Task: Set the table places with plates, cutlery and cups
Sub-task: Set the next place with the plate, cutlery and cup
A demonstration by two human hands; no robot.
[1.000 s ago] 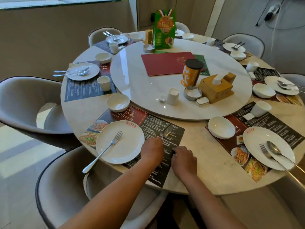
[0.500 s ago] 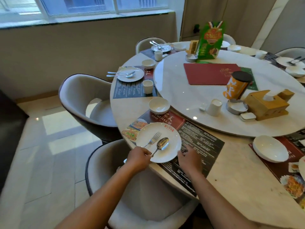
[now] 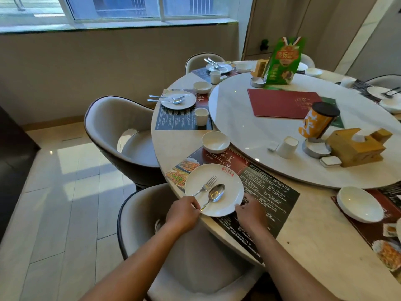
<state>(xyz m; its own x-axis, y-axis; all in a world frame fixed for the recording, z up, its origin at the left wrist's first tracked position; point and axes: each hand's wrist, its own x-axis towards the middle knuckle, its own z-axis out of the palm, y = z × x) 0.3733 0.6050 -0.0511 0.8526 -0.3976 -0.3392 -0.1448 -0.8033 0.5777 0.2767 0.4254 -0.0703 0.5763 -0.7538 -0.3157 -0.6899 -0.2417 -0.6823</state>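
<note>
plate (image 3: 225,190), round white china, sits on the dark printed placemat (image 3: 269,192) at the counter's near edge, carrying steel fork (image 3: 206,185) and spoon (image 3: 213,195). left hand (image 3: 183,216) pinches the spoon handle; right hand (image 3: 249,213) grips the plate rim. white bowl (image 3: 215,141) sits beyond the plate; no cup here yet.

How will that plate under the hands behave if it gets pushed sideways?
The plate looks glazed and rigid, so it would probably slide easily on the glossy placemat. The spoon and fork lie loose on it and may skid or clatter.
</note>
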